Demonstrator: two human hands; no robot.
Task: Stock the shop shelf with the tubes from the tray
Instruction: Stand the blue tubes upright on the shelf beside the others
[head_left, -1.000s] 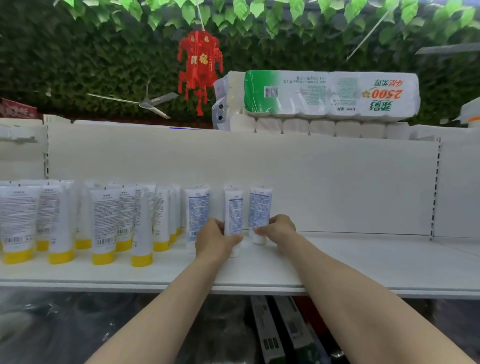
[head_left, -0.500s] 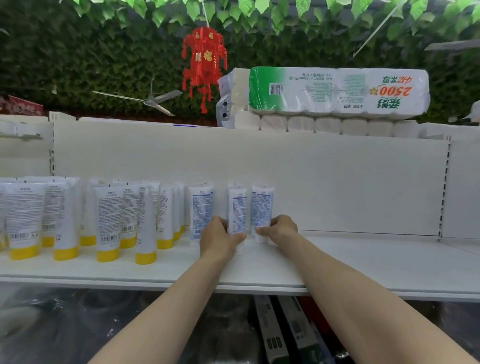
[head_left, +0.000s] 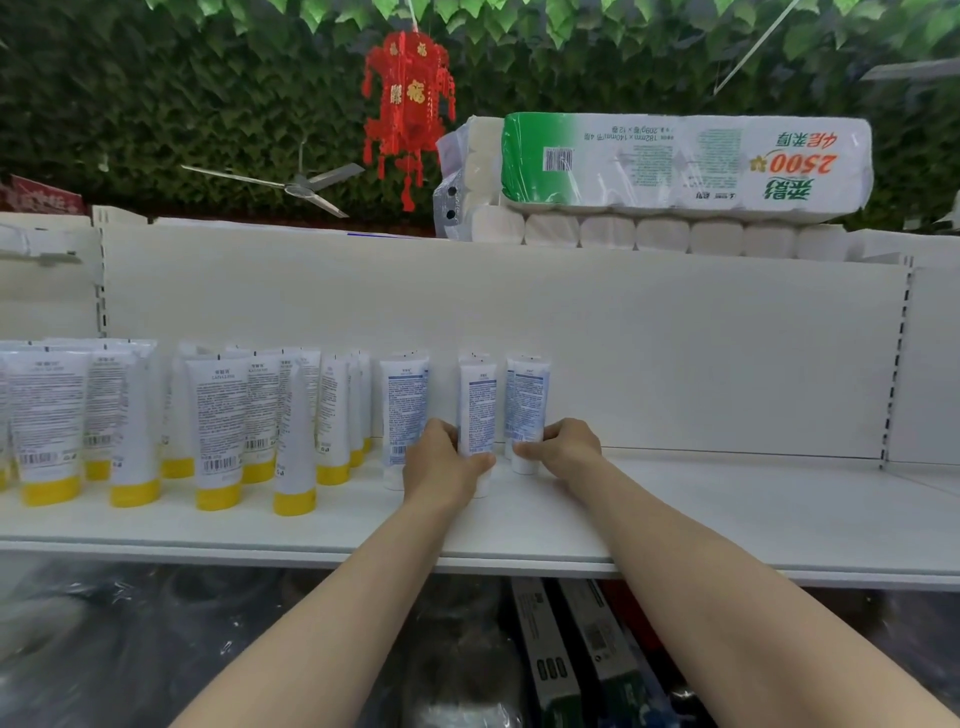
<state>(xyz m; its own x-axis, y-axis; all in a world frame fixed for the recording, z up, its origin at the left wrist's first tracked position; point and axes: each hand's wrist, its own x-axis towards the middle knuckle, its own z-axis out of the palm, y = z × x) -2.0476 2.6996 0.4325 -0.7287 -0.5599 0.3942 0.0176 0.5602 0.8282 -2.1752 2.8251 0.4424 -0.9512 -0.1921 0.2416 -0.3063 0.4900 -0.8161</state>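
Currently: three white tubes with blue print stand upright, cap down, in a row on the white shelf (head_left: 727, 509), close to its back panel (head_left: 675, 353).

Middle tube (head_left: 478, 410): the left hand (head_left: 441, 465) grips its lower part, fingers curled round it and thumb across the front. Its cap is mostly hidden by the hand. The top of another tube shows just behind it.

Right tube (head_left: 529, 400): the right hand (head_left: 569, 447) pinches it low down, just above the white cap, with the fingertips on its front. The cap rests on the shelf.

Left tube (head_left: 402, 405): free of both hands and just beside the left hand's knuckles, which hide its lower right edge.

Both forearms reach in over the shelf's front edge. The two hands are near each other but apart.

Further left on the same shelf: a block of larger yellow-capped tubes (head_left: 218, 415), also cap down, in several rows running front to back. The nearest row stands just beside the left tube.

Right part of the shelf: bare white board.

Top of the unit: a wrapped toilet-roll pack (head_left: 675, 161), green and white, lying on a layer of loose-looking rolls.

Behind and above: a leaf wall (head_left: 156, 93), a hanging red lantern (head_left: 408, 104) and a ceiling fan (head_left: 301, 184).

Below the shelf: dark boxes (head_left: 545, 665) and blurred plastic wrap; no detail is legible.
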